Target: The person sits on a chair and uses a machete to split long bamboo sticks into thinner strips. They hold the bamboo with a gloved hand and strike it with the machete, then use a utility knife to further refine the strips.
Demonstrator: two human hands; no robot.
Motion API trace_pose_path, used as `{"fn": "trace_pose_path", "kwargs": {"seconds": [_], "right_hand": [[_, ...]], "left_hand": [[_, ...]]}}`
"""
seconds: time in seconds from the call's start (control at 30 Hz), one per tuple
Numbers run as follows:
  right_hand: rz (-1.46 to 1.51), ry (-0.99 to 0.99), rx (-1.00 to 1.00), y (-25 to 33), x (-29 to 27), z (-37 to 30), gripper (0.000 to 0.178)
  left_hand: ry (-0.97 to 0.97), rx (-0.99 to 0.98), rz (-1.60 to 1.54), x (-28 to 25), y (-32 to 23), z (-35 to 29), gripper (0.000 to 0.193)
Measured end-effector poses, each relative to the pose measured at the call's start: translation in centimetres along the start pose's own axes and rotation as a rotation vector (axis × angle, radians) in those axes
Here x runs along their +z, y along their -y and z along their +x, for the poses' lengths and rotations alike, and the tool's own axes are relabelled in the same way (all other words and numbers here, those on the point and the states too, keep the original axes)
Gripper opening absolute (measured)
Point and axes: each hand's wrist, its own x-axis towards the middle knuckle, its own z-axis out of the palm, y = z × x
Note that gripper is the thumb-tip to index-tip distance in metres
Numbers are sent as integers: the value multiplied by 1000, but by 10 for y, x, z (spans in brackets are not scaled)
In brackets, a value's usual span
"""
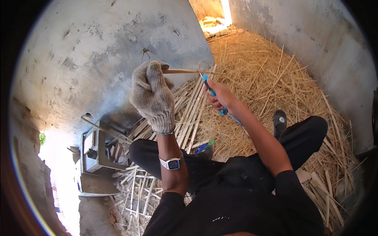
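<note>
My left hand [151,90], in a grey knitted glove, is closed around a thin wooden strip [180,71] that points to the right. My bare right hand [223,95] grips a knife [208,84] with a blue and black handle. The blade meets the strip close to its far right end, where fine curled shavings [204,64] stand out. How the gloved fingers sit on the strip is partly hidden by the glove itself.
Straw-like shavings [252,74] cover the floor ahead and to the right. Long pale strips [190,110] lie beyond my left knee. A grey box-shaped metal frame [96,153] stands at left. Blue and green items [204,146] lie near my foot. Walls [118,47] curve around.
</note>
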Motion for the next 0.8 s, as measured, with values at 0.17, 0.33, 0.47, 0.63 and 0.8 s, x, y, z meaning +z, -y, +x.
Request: {"fn": "trace_pose_path", "kwargs": {"seconds": [0.17,0.33,0.47,0.63,0.8], "right_hand": [[-266,-55,-278,8,10,-56,25],[-437,-131,-221,11,10,-81,26],[-722,-304,-391,12,8,-64,26],[-906,-383,-419,26,15,-23,26],[-971,-419,-510,24,8,14,25]], "left_hand": [[-181,209,-132,9,-35,18,17],[65,386,-52,28,22,37,31],[255,218,-211,36,45,51,29],[304,19,-409,28,75,70,16],[292,-376,-974,27,65,54,29]]}}
